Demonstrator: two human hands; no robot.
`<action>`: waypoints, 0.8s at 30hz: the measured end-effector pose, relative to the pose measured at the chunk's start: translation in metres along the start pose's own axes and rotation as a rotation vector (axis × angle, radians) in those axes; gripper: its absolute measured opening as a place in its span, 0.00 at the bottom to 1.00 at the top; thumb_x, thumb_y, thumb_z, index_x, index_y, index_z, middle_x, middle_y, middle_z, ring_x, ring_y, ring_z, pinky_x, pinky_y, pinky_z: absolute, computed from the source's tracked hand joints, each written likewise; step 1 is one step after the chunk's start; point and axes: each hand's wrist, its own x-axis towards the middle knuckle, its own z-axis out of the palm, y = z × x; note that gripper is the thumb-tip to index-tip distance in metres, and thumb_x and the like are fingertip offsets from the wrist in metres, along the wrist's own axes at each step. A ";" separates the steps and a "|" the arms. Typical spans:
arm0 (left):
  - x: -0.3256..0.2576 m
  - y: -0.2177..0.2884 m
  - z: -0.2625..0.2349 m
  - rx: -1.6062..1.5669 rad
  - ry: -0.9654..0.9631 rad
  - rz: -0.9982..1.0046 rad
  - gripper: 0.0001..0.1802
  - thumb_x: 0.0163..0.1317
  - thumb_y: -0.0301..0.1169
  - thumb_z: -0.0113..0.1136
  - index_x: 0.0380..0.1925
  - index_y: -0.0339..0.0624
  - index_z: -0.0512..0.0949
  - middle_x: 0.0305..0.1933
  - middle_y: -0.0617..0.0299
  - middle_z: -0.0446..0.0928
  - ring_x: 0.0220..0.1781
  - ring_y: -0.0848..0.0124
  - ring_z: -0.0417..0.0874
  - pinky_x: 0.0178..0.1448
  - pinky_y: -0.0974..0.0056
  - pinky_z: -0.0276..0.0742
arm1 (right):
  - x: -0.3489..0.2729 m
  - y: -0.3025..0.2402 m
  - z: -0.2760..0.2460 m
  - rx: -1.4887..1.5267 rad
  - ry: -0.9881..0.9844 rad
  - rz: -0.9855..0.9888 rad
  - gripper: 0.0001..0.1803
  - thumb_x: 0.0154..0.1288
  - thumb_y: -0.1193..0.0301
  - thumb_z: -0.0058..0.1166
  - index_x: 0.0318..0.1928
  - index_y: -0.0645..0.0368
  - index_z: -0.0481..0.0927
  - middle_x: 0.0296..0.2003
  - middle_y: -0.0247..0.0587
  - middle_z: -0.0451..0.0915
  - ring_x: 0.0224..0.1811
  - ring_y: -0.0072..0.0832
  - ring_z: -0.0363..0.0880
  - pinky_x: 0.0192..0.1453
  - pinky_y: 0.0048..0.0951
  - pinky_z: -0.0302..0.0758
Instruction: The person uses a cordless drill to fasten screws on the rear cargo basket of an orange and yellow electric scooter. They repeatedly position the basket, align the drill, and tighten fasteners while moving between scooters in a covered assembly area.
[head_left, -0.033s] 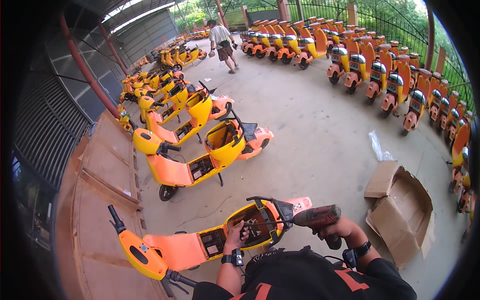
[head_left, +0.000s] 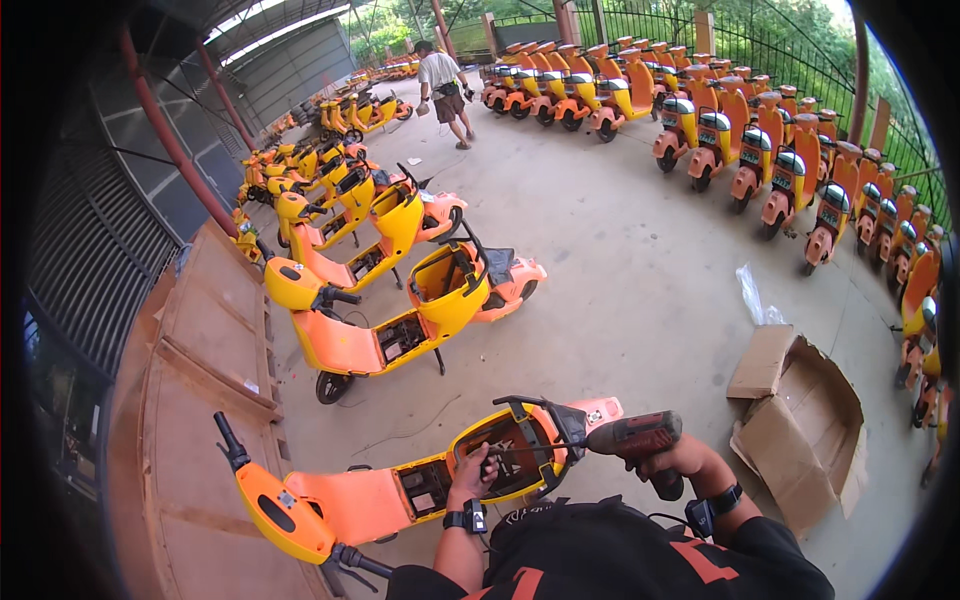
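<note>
My right hand (head_left: 683, 458) is wrapped round the grip of a red and black cordless drill (head_left: 636, 436), held level with its nose to the left. A long thin driver bit (head_left: 540, 446) runs from the drill across an open seat compartment. At the bit's far end, the fingers of my left hand (head_left: 472, 474) are closed on it; the very tip is hidden. Below both hands stands an orange and yellow scooter (head_left: 350, 499), its handlebar to the left. Its seat is off, so the dark compartment inside the yellow rim (head_left: 470, 432) shows. Another opening (head_left: 428, 487) lies in its footboard.
Another opened scooter (head_left: 340, 338) stands just beyond, with several more in a row behind it. Brown panels (head_left: 215, 400) line the left side. A torn cardboard box (head_left: 800, 430) and clear plastic (head_left: 757, 297) lie at right. A person (head_left: 440, 85) walks far off; parked scooters (head_left: 715, 140) fill the right.
</note>
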 end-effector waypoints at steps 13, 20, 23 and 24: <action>0.084 0.042 -0.051 -0.035 -0.163 -0.215 0.17 0.72 0.44 0.56 0.40 0.40 0.72 0.26 0.66 0.67 0.22 0.79 0.65 0.23 0.75 0.59 | 0.104 -0.051 0.030 -0.294 -0.055 0.153 0.29 0.46 0.82 0.61 0.55 0.63 0.78 0.42 0.39 0.82 0.44 0.27 0.80 0.46 0.32 0.81; 0.120 0.024 -0.064 -0.368 -0.113 -0.248 0.18 0.70 0.46 0.56 0.35 0.42 0.69 0.26 0.65 0.67 0.22 0.78 0.65 0.23 0.74 0.59 | 0.136 -0.027 0.033 -0.187 0.050 0.162 0.32 0.48 0.84 0.61 0.59 0.63 0.77 0.44 0.40 0.83 0.46 0.28 0.80 0.49 0.33 0.79; 0.135 0.008 -0.067 -0.597 -0.022 -0.193 0.20 0.70 0.47 0.56 0.37 0.39 0.73 0.24 0.66 0.65 0.22 0.78 0.65 0.23 0.74 0.59 | 0.149 -0.009 0.031 -0.165 0.111 0.224 0.33 0.47 0.84 0.61 0.59 0.63 0.77 0.45 0.39 0.83 0.46 0.27 0.79 0.48 0.32 0.80; 0.152 -0.006 -0.086 -0.629 0.009 -0.178 0.20 0.70 0.47 0.55 0.39 0.38 0.74 0.24 0.66 0.65 0.22 0.78 0.65 0.23 0.74 0.58 | 0.156 0.004 0.029 -0.193 0.086 0.133 0.27 0.50 0.79 0.61 0.55 0.60 0.79 0.40 0.33 0.81 0.41 0.22 0.77 0.45 0.30 0.77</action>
